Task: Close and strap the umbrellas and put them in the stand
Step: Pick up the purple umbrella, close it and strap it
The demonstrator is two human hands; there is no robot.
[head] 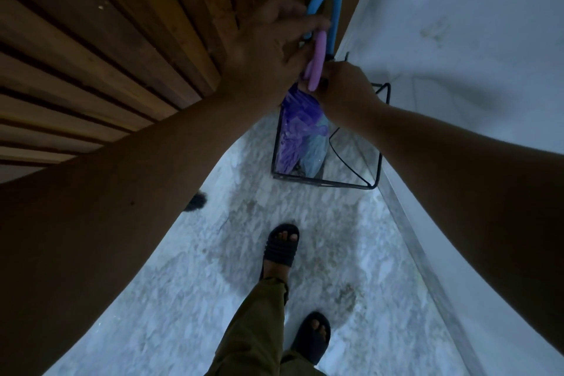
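We find both hands at the top of the black wire umbrella stand (377,143), which sits on the pale floor in the corner between the slatted wooden wall (91,49) and the white wall (473,24). The left hand (268,49) is curled around the pink hooked handle (317,61) of the purple umbrella (294,131). The right hand (345,85) is closed low on the same umbrella, just beneath the handle; its fingertips are hidden, so we cannot tell exactly what they pinch. The purple canopy already lies inside the stand, beside a light blue umbrella (316,152) whose blue handle (323,3) rises behind the left hand.

Risks, in our judgement: the purple folds look loose, and no strap is visible, so the canopy may spread or snag on the wire frame. The two hooked handles touch or nearly touch and could tangle. The stand appears light, and a sideways pull may tip it.

A foot in a black sandal (279,249) stands near the stand's front rail. A small dark object (195,201) lies by the wooden wall, unidentifiable.
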